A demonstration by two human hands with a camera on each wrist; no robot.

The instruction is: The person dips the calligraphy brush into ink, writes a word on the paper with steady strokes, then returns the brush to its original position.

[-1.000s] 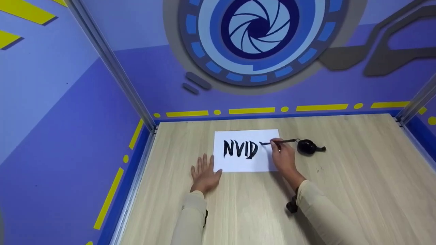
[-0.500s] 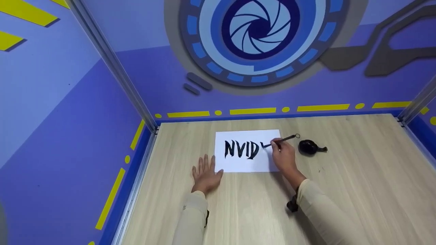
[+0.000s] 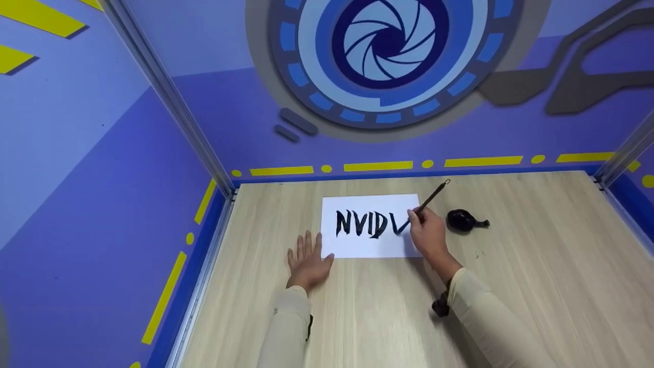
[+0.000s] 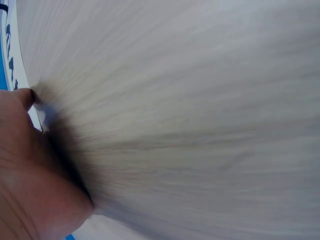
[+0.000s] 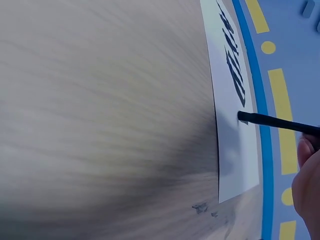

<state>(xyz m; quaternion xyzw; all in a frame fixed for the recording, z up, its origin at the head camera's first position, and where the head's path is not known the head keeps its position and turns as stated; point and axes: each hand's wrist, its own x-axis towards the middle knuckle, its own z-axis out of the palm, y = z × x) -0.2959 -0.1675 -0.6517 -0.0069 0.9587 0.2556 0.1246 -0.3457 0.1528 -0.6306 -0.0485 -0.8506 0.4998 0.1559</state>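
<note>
A white sheet of paper (image 3: 368, 249) lies on the wooden table, bearing black brushed letters (image 3: 360, 224) that read "NVID" and a slanted, V-like stroke at their right. My right hand (image 3: 428, 234) pinches a dark writing brush (image 3: 433, 198) over the sheet's right side, its handle leaning up to the right and its tip at the new stroke. In the right wrist view the brush (image 5: 280, 123) reaches the paper (image 5: 230, 165). My left hand (image 3: 309, 263) rests spread at the paper's lower left corner, thumb and fingers along its edge; the left wrist view shows the palm side (image 4: 40, 185) against the table.
Right of the paper sits a small, glossy black pot with a short spout or handle (image 3: 461, 221). Faint dark smudges (image 3: 479, 254) mark the table (image 3: 536, 286) below it. A blue panel wall (image 3: 306, 153) with yellow dashes rises behind, another at the left.
The brush tip has gone down and slightly right, leaving a longer black stroke after the D. Its handle has tilted more upright. The left hand has stayed in place.
</note>
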